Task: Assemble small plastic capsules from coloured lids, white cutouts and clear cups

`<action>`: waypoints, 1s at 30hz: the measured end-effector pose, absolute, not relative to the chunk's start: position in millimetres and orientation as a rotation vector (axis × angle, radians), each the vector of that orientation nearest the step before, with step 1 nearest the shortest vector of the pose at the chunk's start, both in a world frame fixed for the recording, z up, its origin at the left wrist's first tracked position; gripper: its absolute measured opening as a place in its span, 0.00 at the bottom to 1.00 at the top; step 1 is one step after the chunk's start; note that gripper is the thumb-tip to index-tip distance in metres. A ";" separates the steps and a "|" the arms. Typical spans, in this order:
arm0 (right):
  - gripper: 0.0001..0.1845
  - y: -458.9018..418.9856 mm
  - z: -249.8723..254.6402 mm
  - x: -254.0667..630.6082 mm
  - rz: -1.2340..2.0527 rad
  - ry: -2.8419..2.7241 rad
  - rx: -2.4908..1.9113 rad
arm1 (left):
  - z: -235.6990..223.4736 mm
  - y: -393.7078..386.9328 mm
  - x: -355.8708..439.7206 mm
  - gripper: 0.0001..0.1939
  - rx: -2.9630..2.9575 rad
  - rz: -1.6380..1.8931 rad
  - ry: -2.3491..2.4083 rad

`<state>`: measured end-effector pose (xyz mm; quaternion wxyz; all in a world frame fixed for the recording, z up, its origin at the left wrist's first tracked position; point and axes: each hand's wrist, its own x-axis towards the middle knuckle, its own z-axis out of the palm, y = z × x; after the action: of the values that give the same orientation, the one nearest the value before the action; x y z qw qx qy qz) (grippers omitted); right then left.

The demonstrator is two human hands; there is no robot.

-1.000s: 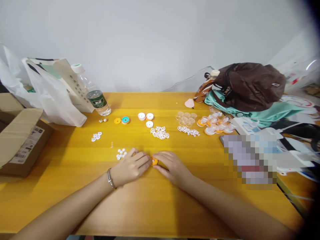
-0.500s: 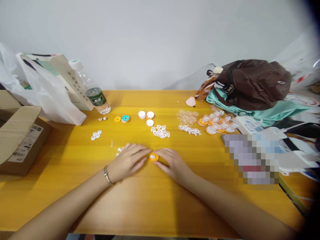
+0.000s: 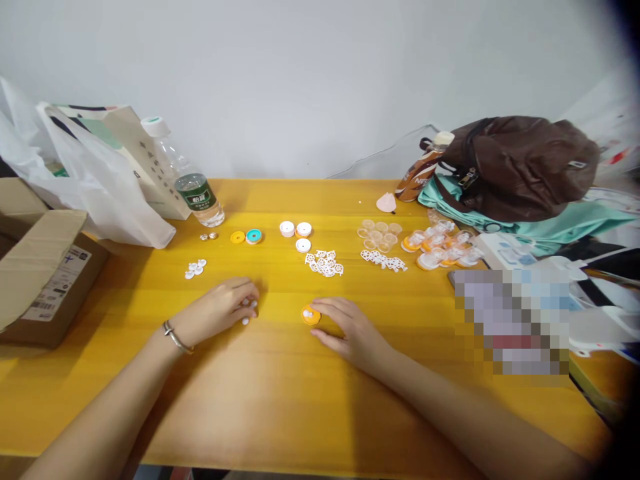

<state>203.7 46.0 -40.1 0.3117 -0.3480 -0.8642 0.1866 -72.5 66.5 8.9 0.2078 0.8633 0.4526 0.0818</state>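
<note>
On the table in front of me lies a round orange plastic part (image 3: pixel 311 319) with small white pieces on it. The thumb and fingertips of my right hand (image 3: pixel 353 335) hold its right side. To the left, my left hand (image 3: pixel 215 308) is down at the cluster of small white round pieces (image 3: pixel 245 321), its fingers curled together over them. Most of that cluster is hidden under the hand, and whatever lies between the fingertips cannot be made out.
Beyond my hands are white gear-like pieces (image 3: pixel 325 264), white cups (image 3: pixel 303 245), a yellow disc (image 3: pixel 237 237), clear rings (image 3: pixel 379 237) and clear-topped orange assemblies (image 3: pixel 443 247). A cardboard box (image 3: pixel 65 293) and water bottle (image 3: pixel 197 199) stand left; a brown bag (image 3: pixel 530 167) and phone (image 3: pixel 493 320) lie right.
My left hand has let go of the orange part and moved left to the small white pieces, its fingers curling. My right hand stays at the orange part. The view has shifted slightly.
</note>
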 end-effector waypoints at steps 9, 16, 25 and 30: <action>0.16 45.9 -39.1 203.5 0.526 -2.268 -0.885 | 7.3 68.0 -69.6 0.05 2.430 0.240 1.282; 0.15 45.1 -37.4 202.7 0.526 -2.240 -0.863 | 5.9 61.7 -59.8 0.07 2.593 0.208 1.267; 0.16 43.9 -31.8 206.2 0.483 -2.176 -0.856 | -3.2 47.0 -42.0 0.09 2.756 0.364 1.259; 0.14 32.7 -32.9 205.3 0.500 -2.156 -0.747 | -5.1 21.3 -13.2 0.10 2.571 0.830 0.962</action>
<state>205.3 32.7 -32.9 0.3921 -0.2944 -0.8490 0.1969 -13.2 21.3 -5.1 0.1364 0.8882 0.3322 0.2867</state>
